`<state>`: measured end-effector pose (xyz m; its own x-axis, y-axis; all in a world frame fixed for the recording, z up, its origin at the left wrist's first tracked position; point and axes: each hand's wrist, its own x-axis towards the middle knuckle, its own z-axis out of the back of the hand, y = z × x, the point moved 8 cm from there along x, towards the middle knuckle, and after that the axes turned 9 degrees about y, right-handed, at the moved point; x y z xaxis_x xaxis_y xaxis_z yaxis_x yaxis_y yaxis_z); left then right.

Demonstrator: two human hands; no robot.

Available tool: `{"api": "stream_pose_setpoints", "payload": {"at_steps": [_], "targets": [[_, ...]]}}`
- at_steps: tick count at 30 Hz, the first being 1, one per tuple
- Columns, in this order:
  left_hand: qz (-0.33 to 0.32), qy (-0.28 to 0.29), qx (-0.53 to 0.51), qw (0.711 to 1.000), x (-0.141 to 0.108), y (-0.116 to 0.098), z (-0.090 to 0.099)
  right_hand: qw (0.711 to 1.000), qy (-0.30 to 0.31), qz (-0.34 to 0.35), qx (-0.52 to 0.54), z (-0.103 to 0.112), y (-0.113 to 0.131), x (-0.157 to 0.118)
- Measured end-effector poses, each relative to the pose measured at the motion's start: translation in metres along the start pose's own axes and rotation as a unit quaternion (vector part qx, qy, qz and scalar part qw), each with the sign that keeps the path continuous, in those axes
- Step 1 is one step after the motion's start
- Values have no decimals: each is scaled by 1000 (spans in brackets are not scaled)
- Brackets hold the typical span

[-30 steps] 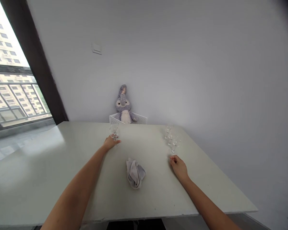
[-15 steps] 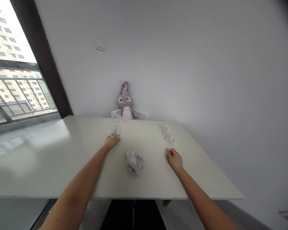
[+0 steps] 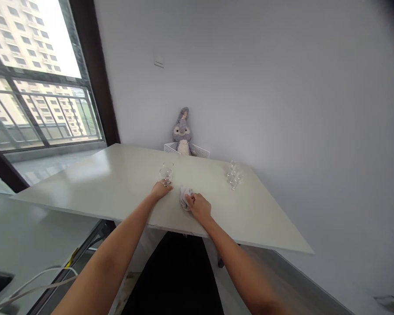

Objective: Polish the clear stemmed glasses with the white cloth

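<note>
My left hand (image 3: 162, 190) is closed around the lower part of a clear stemmed glass (image 3: 166, 173), which stands upright on the white table (image 3: 131, 175). Right behind that glass is a second clear glass (image 3: 168, 165), partly overlapped by it. With its fingers pinched, my right hand (image 3: 200, 207) grips the edge of a crumpled light grey cloth (image 3: 184, 197) lying on the table, a short way right of my left hand. Farther right, several clear glasses (image 3: 234, 176) stand close together, and their outlines run into each other.
Behind the table's far edge, a grey plush rabbit (image 3: 183, 133) sits in a white perforated basket (image 3: 202, 152) against the wall. A window (image 3: 46, 105) is at the left. White cables (image 3: 39, 286) lie at the lower left, and the table's near edge runs before my body.
My right hand has moved left from beside the glass group and taken hold of the cloth. My left hand stays at its glass. The camera view has turned left.
</note>
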<state>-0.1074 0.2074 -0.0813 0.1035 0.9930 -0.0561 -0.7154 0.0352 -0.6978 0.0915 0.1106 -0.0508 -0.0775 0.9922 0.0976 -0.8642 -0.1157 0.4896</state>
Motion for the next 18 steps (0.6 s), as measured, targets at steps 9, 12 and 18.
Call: {"api": "stream_pose_setpoints", "payload": {"at_steps": [9, 12, 18], "targets": [[10, -81, -28, 996, -54, 5, 20, 982, -39, -26, 184, -21, -28, 21], [52, -236, -203, 949, -95, 22, 30, 960, -72, -6, 269, -19, -38, 22], [78, -28, -658, 748, -74, 1, -25, 917, -107, -4, 385, -13, -47, 26]]}}
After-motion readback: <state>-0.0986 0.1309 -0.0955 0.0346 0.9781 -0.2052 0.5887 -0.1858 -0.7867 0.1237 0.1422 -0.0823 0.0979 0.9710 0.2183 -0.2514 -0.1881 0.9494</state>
